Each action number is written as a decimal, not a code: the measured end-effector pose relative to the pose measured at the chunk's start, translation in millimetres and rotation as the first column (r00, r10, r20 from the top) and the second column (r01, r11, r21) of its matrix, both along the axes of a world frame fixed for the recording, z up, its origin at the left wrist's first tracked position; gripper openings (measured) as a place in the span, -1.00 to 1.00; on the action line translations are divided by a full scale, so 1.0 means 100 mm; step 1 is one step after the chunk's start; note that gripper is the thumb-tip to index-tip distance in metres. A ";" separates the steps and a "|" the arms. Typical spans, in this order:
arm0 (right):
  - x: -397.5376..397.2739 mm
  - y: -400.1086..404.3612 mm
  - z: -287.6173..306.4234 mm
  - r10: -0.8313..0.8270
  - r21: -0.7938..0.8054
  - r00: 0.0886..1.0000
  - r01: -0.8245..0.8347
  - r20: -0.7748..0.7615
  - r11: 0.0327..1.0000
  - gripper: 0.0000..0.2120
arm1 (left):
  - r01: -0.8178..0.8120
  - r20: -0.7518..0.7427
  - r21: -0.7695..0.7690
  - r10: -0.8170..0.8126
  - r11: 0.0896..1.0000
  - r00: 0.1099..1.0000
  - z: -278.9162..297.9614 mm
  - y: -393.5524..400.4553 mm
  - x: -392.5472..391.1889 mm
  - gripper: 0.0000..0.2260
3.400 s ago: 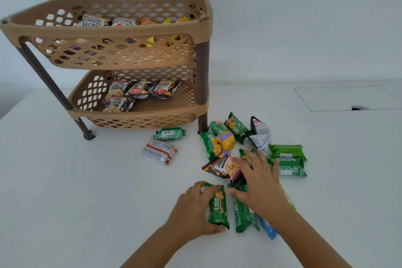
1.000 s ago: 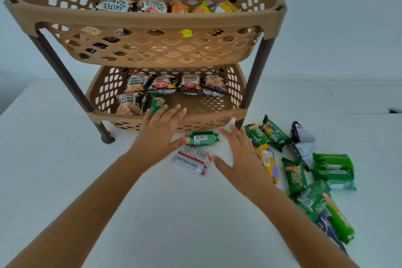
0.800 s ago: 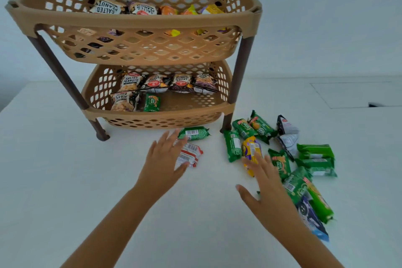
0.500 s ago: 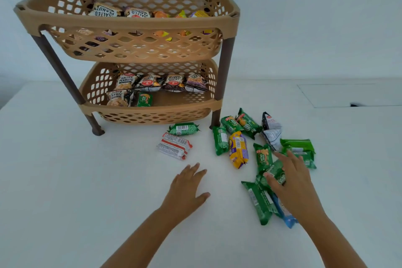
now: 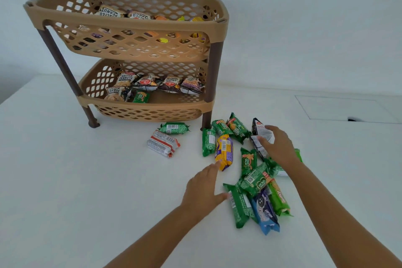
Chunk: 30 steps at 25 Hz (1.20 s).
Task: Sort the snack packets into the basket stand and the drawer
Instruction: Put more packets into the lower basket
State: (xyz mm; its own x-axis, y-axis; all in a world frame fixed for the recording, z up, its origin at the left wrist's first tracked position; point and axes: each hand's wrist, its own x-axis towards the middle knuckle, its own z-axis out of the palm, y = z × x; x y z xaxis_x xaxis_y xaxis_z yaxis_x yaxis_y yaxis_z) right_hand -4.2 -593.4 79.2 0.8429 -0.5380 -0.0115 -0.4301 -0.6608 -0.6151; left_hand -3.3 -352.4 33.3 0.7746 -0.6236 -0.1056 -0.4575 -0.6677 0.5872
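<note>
The tan two-tier basket stand (image 5: 130,27) stands at the back left. Peanut packets fill its upper tier, and its lower tier (image 5: 148,105) holds several peanut packets and one green packet (image 5: 141,97). Loose packets lie on the white table to the right of the stand. My left hand (image 5: 204,189) is open and flat, with its index fingertip at the lower end of a yellow packet (image 5: 224,150). My right hand (image 5: 277,148) is spread over two black-and-white packets (image 5: 260,129), thumb touching one, nothing lifted.
A green packet (image 5: 174,128) and a red-and-white packet (image 5: 163,146) lie in front of the stand. Several green packets and a blue one (image 5: 266,212) are piled between my arms. A flush rectangular panel (image 5: 343,109) with a dark notch sits in the tabletop at the right.
My left hand left a green packet in the lower tier, then drew back and moved right toward the yellow packet. My right hand moved from the green pile to the black-and-white packets.
</note>
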 end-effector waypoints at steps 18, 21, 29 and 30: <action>0.50 -0.31 -0.16 -0.214 0.589 0.957 0.288 -0.194 0.755 -0.42 | 0.106 0.119 -0.019 -0.103 0.994 0.988 -0.27 -0.09 -0.45 -0.27; 0.31 -0.26 -0.04 -0.274 0.683 0.960 0.237 -0.055 0.691 -0.50 | 0.098 0.086 -0.049 -0.093 0.994 0.992 -0.26 0.14 -0.44 -0.23; -0.06 0.48 0.36 -0.024 0.581 0.995 -0.040 0.102 0.813 -0.46 | -0.055 0.487 -0.121 0.108 0.991 0.867 0.13 0.78 0.04 -0.24; -0.01 0.64 0.41 0.048 0.576 0.991 -0.110 0.121 0.810 -0.49 | -0.075 0.496 -0.126 0.128 0.989 0.859 0.20 0.85 0.18 -0.23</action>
State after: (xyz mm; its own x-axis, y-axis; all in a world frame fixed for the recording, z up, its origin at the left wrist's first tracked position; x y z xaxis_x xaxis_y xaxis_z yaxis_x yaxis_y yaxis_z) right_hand -5.3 -529.7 120.4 0.8954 -0.3885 -0.2174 -0.3108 -0.1960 -0.9300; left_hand 14.5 -266.9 53.2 0.7655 -0.5251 0.3719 -0.6405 -0.6775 0.3617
